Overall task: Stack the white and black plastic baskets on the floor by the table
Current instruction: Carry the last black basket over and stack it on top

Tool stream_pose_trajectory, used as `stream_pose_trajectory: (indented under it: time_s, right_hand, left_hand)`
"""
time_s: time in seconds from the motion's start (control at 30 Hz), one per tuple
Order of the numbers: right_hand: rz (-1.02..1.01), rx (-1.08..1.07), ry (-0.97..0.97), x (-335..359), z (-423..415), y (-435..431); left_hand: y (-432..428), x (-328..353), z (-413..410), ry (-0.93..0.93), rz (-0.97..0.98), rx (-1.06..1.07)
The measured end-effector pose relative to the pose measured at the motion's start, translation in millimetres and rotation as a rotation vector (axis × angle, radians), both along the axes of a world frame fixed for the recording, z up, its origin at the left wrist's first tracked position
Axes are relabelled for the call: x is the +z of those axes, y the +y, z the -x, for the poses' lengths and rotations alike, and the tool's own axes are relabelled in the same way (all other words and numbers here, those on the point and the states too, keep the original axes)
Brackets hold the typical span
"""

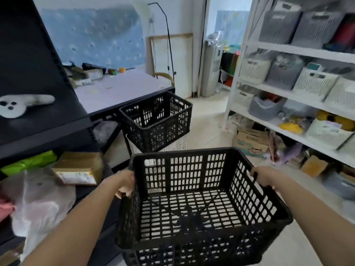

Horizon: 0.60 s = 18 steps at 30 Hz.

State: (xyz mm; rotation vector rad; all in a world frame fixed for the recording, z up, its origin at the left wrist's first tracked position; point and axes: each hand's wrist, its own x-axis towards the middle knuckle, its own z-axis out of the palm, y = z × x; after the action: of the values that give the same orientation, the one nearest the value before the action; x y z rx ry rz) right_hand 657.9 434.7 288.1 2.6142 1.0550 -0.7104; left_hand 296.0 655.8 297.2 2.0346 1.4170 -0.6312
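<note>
Stacking looks partly done: a black slatted plastic basket [156, 120] already sits on a white plastic basket [178, 144] beside the table [115, 91]. Left hand [125, 184] and right hand [262, 178] clasp the rims of another empty black lattice basket [192, 206], carried near, not yet placed.

A cluttered storeroom: white shelving [288, 96] lined with grey and white storage bins [315, 81], cardboard boxes [251, 141] on the tiled floor [207, 120], a parcel [78, 167] on a black rack [38, 120], and a pale worktop [119, 89].
</note>
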Motion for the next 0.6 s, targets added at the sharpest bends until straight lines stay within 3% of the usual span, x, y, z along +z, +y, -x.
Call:
stream_pose_trajectory:
  time_s: [0.3, 0.6]
  right_hand:
    - [-0.227, 0.135, 0.048, 108, -128, 146]
    - [-0.364, 0.252, 0.105, 159, -188, 315]
  left_hand:
    - [74, 97, -96, -0.092, -0.117, 0.214]
    - [192, 139, -140, -0.069, -0.319, 0.285]
